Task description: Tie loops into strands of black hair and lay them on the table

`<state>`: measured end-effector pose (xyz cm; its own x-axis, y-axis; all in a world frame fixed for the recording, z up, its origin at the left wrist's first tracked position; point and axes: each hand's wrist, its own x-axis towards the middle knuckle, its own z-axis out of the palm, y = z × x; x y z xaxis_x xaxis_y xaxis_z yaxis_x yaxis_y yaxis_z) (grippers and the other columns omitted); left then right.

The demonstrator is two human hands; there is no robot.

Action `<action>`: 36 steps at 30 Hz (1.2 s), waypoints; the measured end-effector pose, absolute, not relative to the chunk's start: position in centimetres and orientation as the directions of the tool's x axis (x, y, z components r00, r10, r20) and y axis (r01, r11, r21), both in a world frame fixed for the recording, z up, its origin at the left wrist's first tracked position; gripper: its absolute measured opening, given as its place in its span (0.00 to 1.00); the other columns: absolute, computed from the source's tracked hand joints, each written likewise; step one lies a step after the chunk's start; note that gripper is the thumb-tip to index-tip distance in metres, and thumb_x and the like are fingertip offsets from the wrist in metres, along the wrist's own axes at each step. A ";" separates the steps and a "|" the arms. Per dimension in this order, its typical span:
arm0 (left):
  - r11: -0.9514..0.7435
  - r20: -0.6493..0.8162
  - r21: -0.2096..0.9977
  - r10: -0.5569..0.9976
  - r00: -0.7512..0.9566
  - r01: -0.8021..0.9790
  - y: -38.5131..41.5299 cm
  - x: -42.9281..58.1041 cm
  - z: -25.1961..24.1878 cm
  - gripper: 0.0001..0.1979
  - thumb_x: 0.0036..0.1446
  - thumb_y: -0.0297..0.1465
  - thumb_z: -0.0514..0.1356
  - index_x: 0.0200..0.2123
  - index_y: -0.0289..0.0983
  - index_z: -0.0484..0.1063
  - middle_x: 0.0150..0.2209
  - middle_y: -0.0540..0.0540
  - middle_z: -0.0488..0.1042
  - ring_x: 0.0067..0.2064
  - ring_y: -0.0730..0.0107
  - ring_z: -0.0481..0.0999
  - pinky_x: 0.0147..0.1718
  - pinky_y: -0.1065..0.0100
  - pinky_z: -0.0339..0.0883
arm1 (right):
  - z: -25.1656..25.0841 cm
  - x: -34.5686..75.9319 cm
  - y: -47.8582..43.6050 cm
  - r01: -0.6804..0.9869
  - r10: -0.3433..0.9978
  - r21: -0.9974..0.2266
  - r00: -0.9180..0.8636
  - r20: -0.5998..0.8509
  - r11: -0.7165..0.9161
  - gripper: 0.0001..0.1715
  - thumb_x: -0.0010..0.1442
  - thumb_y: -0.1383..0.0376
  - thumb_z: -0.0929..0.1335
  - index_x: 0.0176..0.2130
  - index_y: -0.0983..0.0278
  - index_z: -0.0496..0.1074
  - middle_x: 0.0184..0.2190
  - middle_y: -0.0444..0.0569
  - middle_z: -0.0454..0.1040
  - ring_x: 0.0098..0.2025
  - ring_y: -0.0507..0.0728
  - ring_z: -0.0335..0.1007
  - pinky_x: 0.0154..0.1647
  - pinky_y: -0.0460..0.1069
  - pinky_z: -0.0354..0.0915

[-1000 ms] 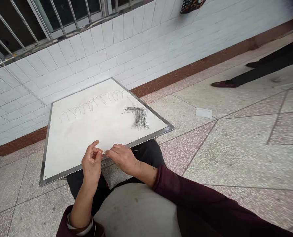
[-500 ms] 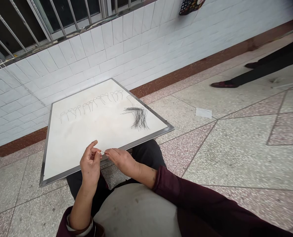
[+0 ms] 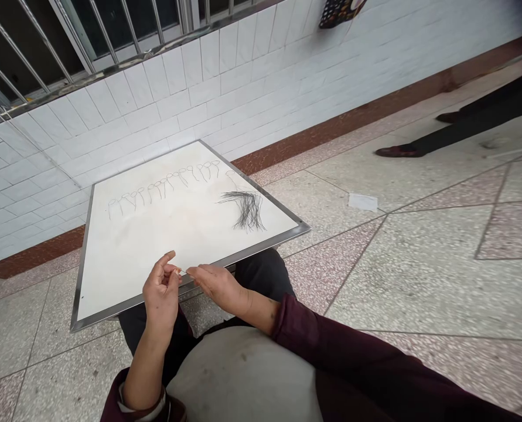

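Note:
Over the near edge of the white-topped table (image 3: 155, 252), my left hand (image 3: 161, 290) pinches one end of a thin dark wire (image 3: 182, 271) between thumb and fingertip, its index finger raised. Close on its right, my right hand (image 3: 219, 287) has its fingers pressed together on the wire's other end; the thumb is mostly hidden. Only a short stretch of wire shows between the hands. A loose pile of straight dark wires (image 3: 248, 211) lies on the table's right side. Several looped wires (image 3: 157, 190) form a row across the far part.
The table has a grey metal rim (image 3: 282, 233) and stands against a white tiled wall (image 3: 164, 117). Metal window bars (image 3: 102, 29) are at upper left. Another person's legs (image 3: 471, 126) show at right. A white paper (image 3: 362, 201) lies on the floor.

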<state>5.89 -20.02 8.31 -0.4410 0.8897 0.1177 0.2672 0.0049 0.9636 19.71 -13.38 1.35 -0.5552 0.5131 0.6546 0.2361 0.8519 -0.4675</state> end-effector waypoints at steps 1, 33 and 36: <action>0.010 0.116 0.963 0.887 -0.446 0.270 -20.0 5.8 8.3 0.20 0.55 0.33 0.60 0.52 0.40 0.71 0.33 0.50 0.71 0.33 0.73 0.72 0.37 0.68 0.71 | 1.4 19.7 -13.4 0.242 0.516 -0.467 -0.555 0.653 0.851 0.12 0.69 0.68 0.57 0.46 0.64 0.67 0.28 0.45 0.71 0.28 0.51 0.67 0.30 0.44 0.65; 0.019 0.116 0.972 0.827 -0.550 0.233 -21.0 3.6 9.3 0.23 0.53 0.37 0.63 0.52 0.39 0.71 0.32 0.50 0.72 0.32 0.73 0.72 0.36 0.69 0.70 | 1.2 20.6 -14.1 0.188 0.547 -0.587 -0.651 0.525 0.787 0.17 0.69 0.64 0.58 0.52 0.63 0.69 0.40 0.49 0.79 0.34 0.51 0.77 0.35 0.44 0.69; 0.019 0.117 0.974 0.811 -0.573 0.225 -21.1 3.4 9.2 0.23 0.52 0.37 0.63 0.52 0.39 0.72 0.32 0.50 0.72 0.32 0.73 0.72 0.35 0.70 0.70 | 0.8 20.8 -14.0 0.219 0.551 -0.567 -0.653 0.520 0.794 0.16 0.69 0.65 0.59 0.52 0.62 0.70 0.39 0.47 0.80 0.34 0.51 0.77 0.35 0.44 0.69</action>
<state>3.35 -21.06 9.20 -0.5730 0.8112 0.1167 0.2254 0.0191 0.9741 20.77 -14.04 0.83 -0.6527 0.5511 0.5198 0.2185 0.7939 -0.5674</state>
